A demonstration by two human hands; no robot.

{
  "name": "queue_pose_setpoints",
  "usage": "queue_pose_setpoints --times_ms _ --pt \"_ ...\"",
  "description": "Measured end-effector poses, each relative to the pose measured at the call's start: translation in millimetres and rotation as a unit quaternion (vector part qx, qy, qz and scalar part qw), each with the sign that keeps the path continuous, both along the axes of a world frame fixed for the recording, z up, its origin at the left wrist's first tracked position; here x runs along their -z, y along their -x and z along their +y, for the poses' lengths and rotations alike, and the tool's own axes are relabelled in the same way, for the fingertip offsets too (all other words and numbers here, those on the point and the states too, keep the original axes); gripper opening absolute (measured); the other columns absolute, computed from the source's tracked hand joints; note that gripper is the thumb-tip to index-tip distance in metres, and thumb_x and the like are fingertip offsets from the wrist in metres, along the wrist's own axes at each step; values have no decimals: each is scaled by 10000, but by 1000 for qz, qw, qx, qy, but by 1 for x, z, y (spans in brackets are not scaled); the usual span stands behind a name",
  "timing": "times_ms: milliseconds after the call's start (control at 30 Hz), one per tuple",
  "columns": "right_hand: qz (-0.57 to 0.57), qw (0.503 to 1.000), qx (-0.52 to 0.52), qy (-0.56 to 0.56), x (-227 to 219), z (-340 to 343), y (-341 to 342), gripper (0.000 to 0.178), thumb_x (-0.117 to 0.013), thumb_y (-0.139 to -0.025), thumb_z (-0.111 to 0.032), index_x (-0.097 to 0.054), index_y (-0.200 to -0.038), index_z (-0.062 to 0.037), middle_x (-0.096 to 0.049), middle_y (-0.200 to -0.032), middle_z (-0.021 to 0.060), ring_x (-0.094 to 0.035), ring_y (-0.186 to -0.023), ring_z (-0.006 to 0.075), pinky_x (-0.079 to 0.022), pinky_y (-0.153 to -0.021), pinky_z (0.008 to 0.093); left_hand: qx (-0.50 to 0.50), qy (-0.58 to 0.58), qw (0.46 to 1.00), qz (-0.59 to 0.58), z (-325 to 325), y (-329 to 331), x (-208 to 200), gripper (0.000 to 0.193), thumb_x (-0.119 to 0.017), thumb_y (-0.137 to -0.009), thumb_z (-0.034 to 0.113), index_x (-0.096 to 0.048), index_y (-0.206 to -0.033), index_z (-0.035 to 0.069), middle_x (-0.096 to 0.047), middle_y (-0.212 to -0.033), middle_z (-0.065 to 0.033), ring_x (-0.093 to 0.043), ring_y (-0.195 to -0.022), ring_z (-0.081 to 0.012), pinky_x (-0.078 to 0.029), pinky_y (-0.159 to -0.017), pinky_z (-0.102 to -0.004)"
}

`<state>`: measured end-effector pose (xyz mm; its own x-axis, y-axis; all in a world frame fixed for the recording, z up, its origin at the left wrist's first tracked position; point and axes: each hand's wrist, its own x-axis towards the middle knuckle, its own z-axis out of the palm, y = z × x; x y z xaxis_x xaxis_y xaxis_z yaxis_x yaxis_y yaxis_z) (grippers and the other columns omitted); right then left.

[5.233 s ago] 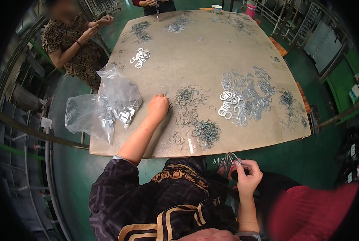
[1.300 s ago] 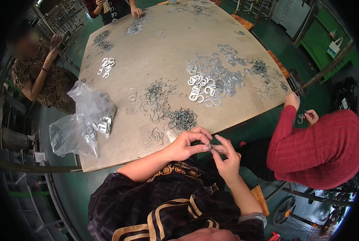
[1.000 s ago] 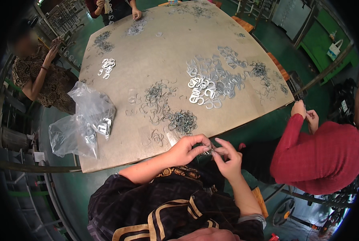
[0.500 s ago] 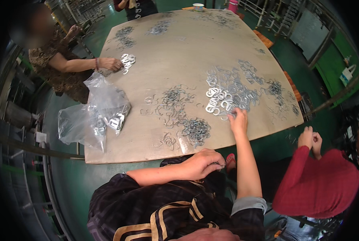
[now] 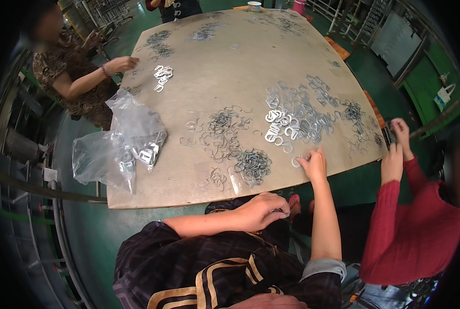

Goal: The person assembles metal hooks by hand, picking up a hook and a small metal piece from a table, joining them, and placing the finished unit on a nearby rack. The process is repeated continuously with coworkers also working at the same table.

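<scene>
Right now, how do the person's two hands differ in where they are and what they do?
The right hand reaches out onto the table, fingers spread, touching a metal ring near the flat buckles. The left hand stays below the table edge, over the lap, fingers curled closed; what it holds is hidden. Both are bare.

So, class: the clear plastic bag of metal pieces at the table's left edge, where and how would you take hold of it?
Probably grip the clear plastic bag by its crumpled upper film, coming from above on the table side. The metal pieces sit low in it, and its left part hangs over the edge, so the loose film bunches easily while the weight hangs below.
</scene>
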<state>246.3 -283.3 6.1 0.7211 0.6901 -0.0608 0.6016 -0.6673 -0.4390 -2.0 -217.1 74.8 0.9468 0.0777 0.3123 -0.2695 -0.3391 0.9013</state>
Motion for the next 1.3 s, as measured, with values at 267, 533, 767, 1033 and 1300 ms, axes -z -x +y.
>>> queue_pose_setpoints --times_ms 267,533,767,1033,1300 --pt "-42 967 -131 -213 18 -36 11 340 -775 -723 -184 -683 -1016 -39 -575 -976 148 -569 -955 333 -467 -819 410 0 -6 1000 20 -1 5 8 101 -660 -848 35 -605 -931 20 -665 -916 -101 -636 -893 -298 -481 -807 -381" --pt "-203 939 -207 -185 28 -14 4 265 -715 -760 -142 -632 -986 -34 -603 -948 115 -579 -942 308 -489 -813 405 -7 -11 999 34 -4 8 9 77 -649 -855 29 -602 -915 19 -666 -913 -102 -639 -878 -292 -481 -801 -376" --pt "-182 950 -93 -234 29 6 6 240 -647 -831 -79 -661 -1064 -24 -657 -837 140 -642 -734 281 -524 -677 377 -12 -15 998 58 -6 9 13 67 -633 -875 37 -593 -927 24 -669 -935 -102 -642 -893 -284 -482 -798 -374" --pt "353 877 -29 -325 -59 -51 87 229 -657 -872 -23 -683 -1097 10 -675 -763 45 -616 -605 76 -502 -547 215 -67 -6 996 50 -7 7 15 106 -648 -861 37 -586 -944 12 -661 -925 -122 -636 -884 -304 -485 -789 -380" --pt "202 923 -77 -319 -73 -78 132 256 -690 -813 7 -686 -1069 10 -683 -836 108 -652 -662 132 -506 -572 245 -119 -45 991 46 -15 8 20 126 -673 -836 49 -597 -935 35 -637 -840 -121 -621 -812 -317 -475 -740 -386"
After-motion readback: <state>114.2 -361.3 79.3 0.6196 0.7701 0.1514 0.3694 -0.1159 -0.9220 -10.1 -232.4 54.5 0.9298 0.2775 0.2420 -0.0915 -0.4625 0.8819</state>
